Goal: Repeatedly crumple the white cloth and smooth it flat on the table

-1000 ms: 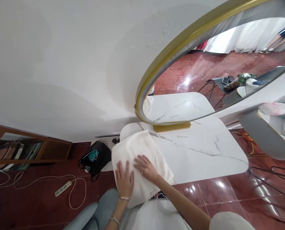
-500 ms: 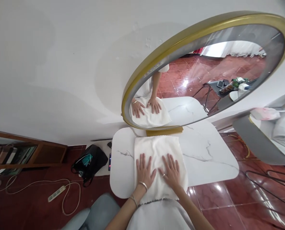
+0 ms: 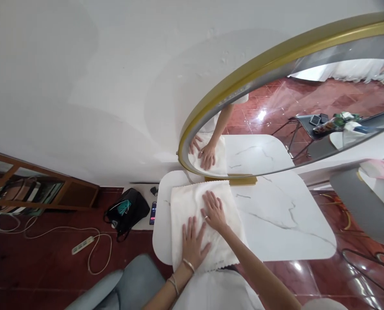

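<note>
A white cloth (image 3: 187, 200) with zigzag-cut edges lies spread on the white marbled tabletop (image 3: 276, 228), turned at a slight angle and a little wrinkled. My left hand (image 3: 193, 244) presses flat on its lower middle, fingers stretched out, with bracelets at the wrist. Farther up and to the right, my right hand (image 3: 214, 211) also lies flat on the cloth, a ring on one finger. Neither hand grips the fabric. Both hands and part of the cloth are reflected in the gold-framed mirror (image 3: 259, 71).
Left of the table are a black bag (image 3: 132, 211), a phone (image 3: 153, 213) and a power strip (image 3: 82, 245) with its cable on the red floor. A grey chair (image 3: 143, 275) stands at lower left, a wooden shelf (image 3: 78, 193) by the wall, another table (image 3: 356, 202) at right.
The cloth has shifted left and rotated on the table. My right hand has moved left and up across it, closer to my left hand. The camera view has turned slightly left.
</note>
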Action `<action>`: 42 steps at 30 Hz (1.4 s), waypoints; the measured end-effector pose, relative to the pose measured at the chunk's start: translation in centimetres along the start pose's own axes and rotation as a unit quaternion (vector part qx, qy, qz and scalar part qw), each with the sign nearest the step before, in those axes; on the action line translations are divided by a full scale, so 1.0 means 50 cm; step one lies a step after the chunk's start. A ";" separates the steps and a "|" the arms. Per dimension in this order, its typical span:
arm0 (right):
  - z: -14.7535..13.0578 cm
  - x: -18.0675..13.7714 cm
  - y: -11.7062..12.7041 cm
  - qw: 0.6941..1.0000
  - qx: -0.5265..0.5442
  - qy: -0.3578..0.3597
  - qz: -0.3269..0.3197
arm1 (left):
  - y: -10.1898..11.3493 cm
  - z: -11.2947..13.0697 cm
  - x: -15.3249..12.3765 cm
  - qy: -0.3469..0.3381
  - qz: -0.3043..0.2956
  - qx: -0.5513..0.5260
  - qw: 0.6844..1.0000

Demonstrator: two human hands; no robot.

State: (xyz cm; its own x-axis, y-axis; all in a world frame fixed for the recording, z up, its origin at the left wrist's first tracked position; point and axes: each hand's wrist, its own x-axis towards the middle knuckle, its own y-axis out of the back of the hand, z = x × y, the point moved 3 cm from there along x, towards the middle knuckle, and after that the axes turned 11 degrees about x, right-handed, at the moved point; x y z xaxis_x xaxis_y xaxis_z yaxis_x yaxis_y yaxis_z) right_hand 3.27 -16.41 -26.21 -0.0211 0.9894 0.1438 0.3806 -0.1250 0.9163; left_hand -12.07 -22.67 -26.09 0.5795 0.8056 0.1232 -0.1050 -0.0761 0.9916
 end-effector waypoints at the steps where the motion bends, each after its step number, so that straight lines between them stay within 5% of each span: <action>1: -0.020 0.012 -0.009 1.000 0.005 0.010 -0.009 | 0.001 -0.009 -0.012 0.007 0.012 0.014 1.000; 4: -0.057 0.044 -0.029 1.000 0.016 0.005 -0.023 | 0.001 -0.010 -0.039 -0.009 0.036 0.037 0.999; 8: -0.039 0.055 -0.029 1.000 0.015 -0.019 -0.016 | -0.004 0.027 -0.038 -0.068 -0.002 0.004 0.998; 16: 0.100 -0.029 0.030 0.996 -0.035 -0.071 0.028 | -0.025 0.121 0.008 -0.172 -0.072 -0.054 0.981; 21: 0.192 -0.087 0.063 0.989 -0.059 -0.117 0.061 | -0.001 0.191 0.045 -0.221 -0.105 -0.098 0.965; 32: 0.358 -0.144 0.141 0.983 -0.081 -0.149 0.072 | 0.002 0.353 0.118 -0.240 -0.111 -0.142 0.954; 42: 0.339 -0.150 0.115 0.984 -0.050 -0.132 0.112 | 0.005 0.347 0.102 -0.214 -0.116 -0.164 0.956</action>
State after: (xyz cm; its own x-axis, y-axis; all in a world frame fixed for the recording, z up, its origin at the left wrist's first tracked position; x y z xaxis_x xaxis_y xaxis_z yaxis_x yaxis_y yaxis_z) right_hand 21.28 -23.28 -28.35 0.2980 0.9195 0.2562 0.2562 -0.3356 0.9065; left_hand 4.88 -28.78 -24.51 0.8881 0.4590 -0.0227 -0.1417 0.3205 0.9366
